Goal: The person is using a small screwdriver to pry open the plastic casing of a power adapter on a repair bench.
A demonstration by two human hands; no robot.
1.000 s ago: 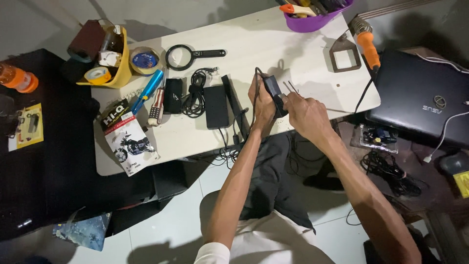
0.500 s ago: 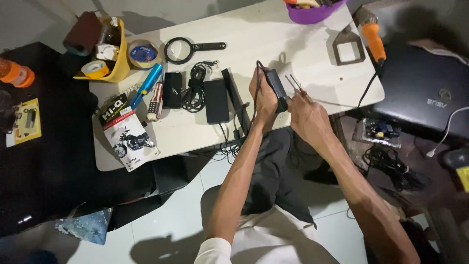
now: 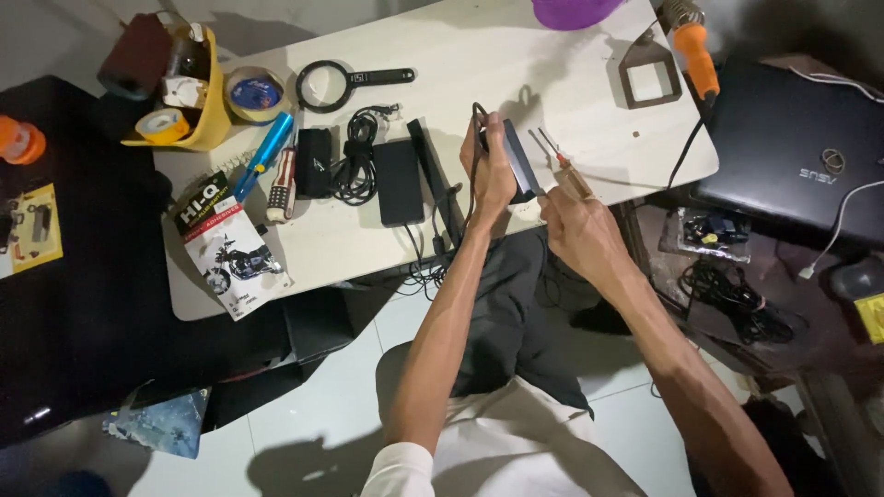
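Observation:
My left hand (image 3: 488, 175) grips a small dark flat device (image 3: 516, 158) with a black cable running from its top, held over the white table (image 3: 552, 74). My right hand (image 3: 580, 230) holds a thin tool with a wooden handle and two metal prongs (image 3: 557, 158), its tips just right of the device. Both hands sit near the table's front edge, above my lap.
A black power brick (image 3: 398, 181), coiled cable (image 3: 357, 166), magnifying glass (image 3: 345, 85), blue pen-like tool (image 3: 263, 153) and tape rolls (image 3: 253, 94) lie left of my hands. An orange-handled soldering iron (image 3: 692, 51) and stand (image 3: 650, 81) are far right. A black laptop (image 3: 792, 156) rests right.
The view has shifted slightly, so the table sits higher in the frame. My hands have stayed together on the device and tool, with little movement between them.

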